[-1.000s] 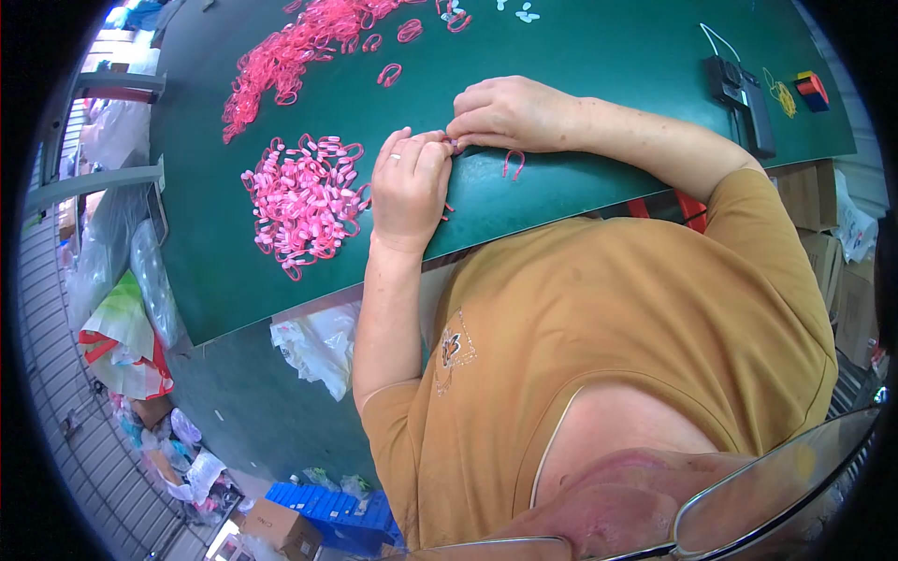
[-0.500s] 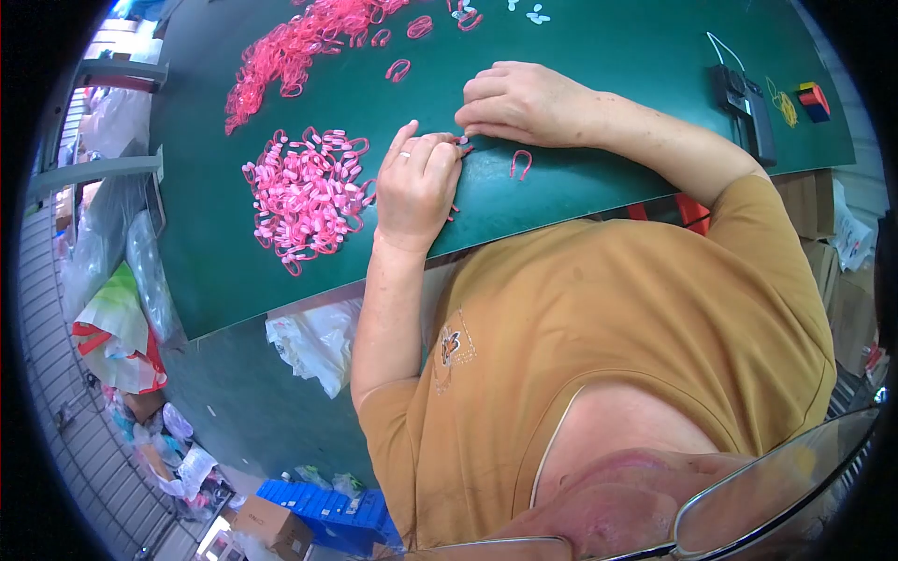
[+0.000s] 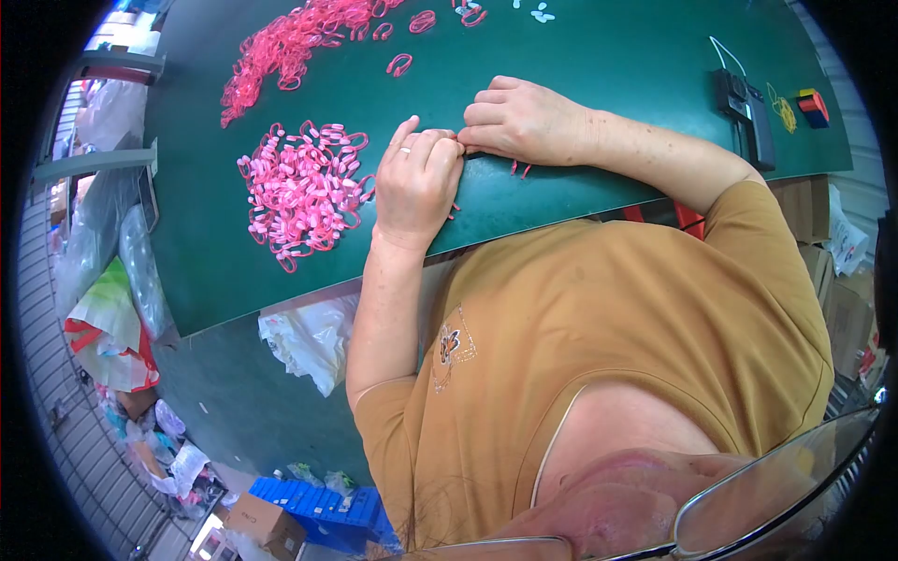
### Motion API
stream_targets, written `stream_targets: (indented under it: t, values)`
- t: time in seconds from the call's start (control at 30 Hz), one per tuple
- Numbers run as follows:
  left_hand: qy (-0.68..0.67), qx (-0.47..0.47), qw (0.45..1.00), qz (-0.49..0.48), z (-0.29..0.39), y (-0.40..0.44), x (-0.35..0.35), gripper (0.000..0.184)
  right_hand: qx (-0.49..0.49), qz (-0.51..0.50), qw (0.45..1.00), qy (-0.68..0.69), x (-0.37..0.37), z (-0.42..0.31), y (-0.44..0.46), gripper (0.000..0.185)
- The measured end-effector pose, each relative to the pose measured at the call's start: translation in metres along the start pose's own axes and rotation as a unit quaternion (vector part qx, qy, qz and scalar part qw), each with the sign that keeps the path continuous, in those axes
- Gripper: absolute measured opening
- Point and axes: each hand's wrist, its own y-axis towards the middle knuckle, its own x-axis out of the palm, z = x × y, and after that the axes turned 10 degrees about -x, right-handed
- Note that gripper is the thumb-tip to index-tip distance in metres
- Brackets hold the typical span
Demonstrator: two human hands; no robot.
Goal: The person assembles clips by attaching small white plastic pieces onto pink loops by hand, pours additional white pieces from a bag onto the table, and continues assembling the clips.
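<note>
My left hand [image 3: 421,182], with a ring on one finger, is closed in a pinch; one outer finger sticks up. Its fingertips meet those of my right hand [image 3: 524,122], also closed, just above the table. What lies between them is almost wholly hidden; a pink cord loop with a small white piece showed there a moment ago. Under the right hand, the ends of another pink cord loop [image 3: 521,170] stick out. A bit of pink cord [image 3: 455,209] shows beside my left wrist. To the left lies a heap of pink loops with pale end pieces [image 3: 304,192].
The green table [image 3: 571,201] carries a pile of plain pink loops [image 3: 295,51] at the back left and small white pieces [image 3: 541,14] at the back. A black device with a cable [image 3: 748,117], yellow strands [image 3: 784,110] and a coloured block [image 3: 812,107] lie right.
My right hand has lowered slightly and closed against the left fingertips, covering the small white piece. It also covers most of the loose loop below it. The left hand stays nearly in place.
</note>
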Motion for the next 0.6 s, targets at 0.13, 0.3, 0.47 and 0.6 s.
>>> stream_targets:
  t: [0.13, 0.3, 0.47, 0.6]
  values:
    - [-0.005, -0.003, 1.0, -0.003, -0.001, -0.001, -0.001, 0.018, -0.036, -0.039, 0.998, -0.027, 0.0, 0.002, -0.002, 0.015]
    - [-0.008, 0.001, 1.0, -0.001, -0.002, -0.001, -0.001, 0.019, 0.002, -0.021, 0.998, 0.065, -0.004, 0.006, -0.005, 0.023]
    - [-0.007, -0.003, 1.0, -0.008, -0.001, -0.001, 0.0, 0.02, 0.068, 0.013, 0.993, 0.092, -0.01, 0.007, -0.01, 0.019]
    - [-0.004, 0.0, 1.0, -0.009, -0.001, 0.0, 0.001, 0.02, 0.046, -0.012, 0.994, 0.101, -0.011, 0.003, -0.003, 0.017]
